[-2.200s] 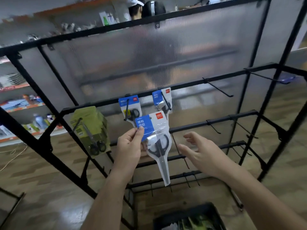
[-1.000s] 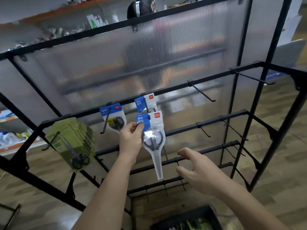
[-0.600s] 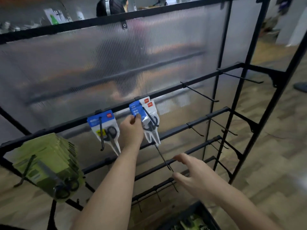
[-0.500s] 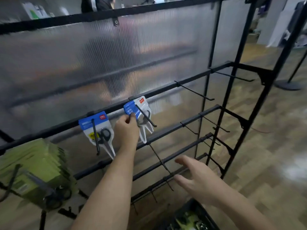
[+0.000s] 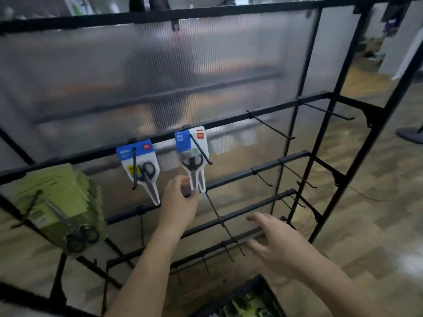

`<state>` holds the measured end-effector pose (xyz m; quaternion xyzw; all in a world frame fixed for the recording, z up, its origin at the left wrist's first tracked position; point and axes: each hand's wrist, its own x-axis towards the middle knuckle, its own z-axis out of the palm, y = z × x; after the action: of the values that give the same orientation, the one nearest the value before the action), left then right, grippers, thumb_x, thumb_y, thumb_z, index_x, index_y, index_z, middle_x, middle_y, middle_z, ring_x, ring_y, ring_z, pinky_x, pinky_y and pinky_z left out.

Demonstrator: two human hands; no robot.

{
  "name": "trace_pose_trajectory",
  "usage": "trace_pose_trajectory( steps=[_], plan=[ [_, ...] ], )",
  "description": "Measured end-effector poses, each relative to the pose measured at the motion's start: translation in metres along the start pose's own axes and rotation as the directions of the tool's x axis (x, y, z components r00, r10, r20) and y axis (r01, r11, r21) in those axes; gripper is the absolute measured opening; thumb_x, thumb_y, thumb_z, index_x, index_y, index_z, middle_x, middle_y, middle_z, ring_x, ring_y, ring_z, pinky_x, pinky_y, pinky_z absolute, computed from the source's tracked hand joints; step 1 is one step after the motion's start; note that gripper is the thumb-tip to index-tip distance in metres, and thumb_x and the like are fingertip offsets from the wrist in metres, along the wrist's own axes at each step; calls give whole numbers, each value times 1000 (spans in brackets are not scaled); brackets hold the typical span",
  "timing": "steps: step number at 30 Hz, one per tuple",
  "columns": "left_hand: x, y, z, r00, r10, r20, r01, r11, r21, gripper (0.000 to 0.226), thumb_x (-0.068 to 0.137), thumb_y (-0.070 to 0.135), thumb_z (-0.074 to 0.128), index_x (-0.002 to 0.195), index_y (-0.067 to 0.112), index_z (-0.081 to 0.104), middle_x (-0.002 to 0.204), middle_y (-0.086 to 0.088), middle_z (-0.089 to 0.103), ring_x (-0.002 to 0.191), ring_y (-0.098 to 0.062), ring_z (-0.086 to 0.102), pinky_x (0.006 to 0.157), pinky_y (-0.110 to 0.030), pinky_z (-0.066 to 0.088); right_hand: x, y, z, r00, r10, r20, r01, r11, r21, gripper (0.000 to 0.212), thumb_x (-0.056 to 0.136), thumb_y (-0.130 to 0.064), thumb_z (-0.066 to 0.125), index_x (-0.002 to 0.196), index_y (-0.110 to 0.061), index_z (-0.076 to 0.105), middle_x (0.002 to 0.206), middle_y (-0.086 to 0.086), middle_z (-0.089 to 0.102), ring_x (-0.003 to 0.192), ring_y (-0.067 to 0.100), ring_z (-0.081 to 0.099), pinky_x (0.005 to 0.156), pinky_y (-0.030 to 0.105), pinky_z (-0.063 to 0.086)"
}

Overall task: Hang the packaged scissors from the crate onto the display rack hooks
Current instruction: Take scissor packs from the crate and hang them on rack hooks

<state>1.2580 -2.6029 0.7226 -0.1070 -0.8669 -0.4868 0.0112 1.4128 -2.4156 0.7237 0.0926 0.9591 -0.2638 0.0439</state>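
Two blue-and-white scissors packages (image 5: 193,154) hang together on a middle hook of the black display rack (image 5: 229,121). My left hand (image 5: 180,203) sits just below them, fingers loosely curled, thumb touching the packages' lower tip. My right hand (image 5: 273,241) hovers with spread fingers, holding nothing, above the black crate (image 5: 250,299) at the bottom edge, which holds several green-carded packages. Another blue scissors package (image 5: 142,167) hangs on the hook to the left.
A thick stack of green scissors packs (image 5: 60,202) fills the far-left hook. Bare hooks (image 5: 270,126) stick out on the right side and on the lower bars. A ribbed translucent panel (image 5: 160,72) backs the rack. Wood floor lies to the right.
My left hand slid the package it held onto the middle hook over the one there, let go of its top and dropped to its lower tip. My view swung right; my right hand stayed spread.
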Motion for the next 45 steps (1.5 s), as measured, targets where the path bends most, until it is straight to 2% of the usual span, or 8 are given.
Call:
trace_pose_trajectory(
  steps=[2,5,9,13,18,27,35,45],
  plan=[
    [-26,5,-4,1000,15,27,-19,988,155,22,99,31,63,120,31,58,125,7,57,116,-11,56,99,-32,47,4,9,-7,998,-62,-10,62,997,-46,59,99,-47,56,152,-36,34,151,-11,46,132,9,49,105,26,44],
    [-70,14,1,994,-1,107,-40,926,375,44,100,37,60,143,29,53,140,7,52,126,-14,53,103,-31,46,1,17,-6,990,-139,26,140,988,-64,59,101,-43,55,154,-31,33,153,-6,44,133,16,50,105,30,45],
    [-129,20,13,994,-35,106,-17,890,455,48,100,33,60,146,29,49,145,11,48,133,-10,47,109,-25,40,-17,24,7,966,-202,159,220,970,-102,60,103,-43,52,157,-29,29,158,-2,38,135,24,49,108,39,45],
    [-173,26,16,996,-34,78,-15,829,559,45,100,35,58,144,29,51,142,11,50,132,-11,48,113,-32,40,-31,23,16,945,-278,173,300,947,-116,61,101,-46,54,155,-31,31,158,-3,39,135,22,49,107,38,47],
    [-203,37,11,997,4,79,-51,795,604,45,101,39,55,145,31,50,140,15,50,132,-6,46,114,-30,38,-55,18,13,941,-304,150,322,939,-117,63,100,-48,54,156,-30,29,158,-5,39,137,19,47,107,35,46],
    [-268,32,-33,990,23,142,-108,770,629,48,104,43,49,151,32,43,148,15,46,137,-7,43,117,-30,35,-127,-5,26,975,-207,82,216,968,-125,64,100,-51,51,157,-31,28,158,-6,39,138,19,46,108,34,43],
    [-328,11,-49,983,51,179,-152,771,618,44,102,46,49,144,37,46,137,15,49,130,-8,46,111,-30,39,-192,-14,49,988,-137,73,150,962,-227,64,100,-53,51,155,-31,30,158,-8,39,141,19,42,113,34,40],
    [-330,34,-34,985,18,170,-117,792,599,49,103,45,50,150,34,41,146,12,46,135,-11,43,114,-33,38,-190,-6,29,983,-166,72,179,955,-236,68,98,-52,55,157,-33,27,159,-7,37,143,17,40,112,35,39]
  ],
)
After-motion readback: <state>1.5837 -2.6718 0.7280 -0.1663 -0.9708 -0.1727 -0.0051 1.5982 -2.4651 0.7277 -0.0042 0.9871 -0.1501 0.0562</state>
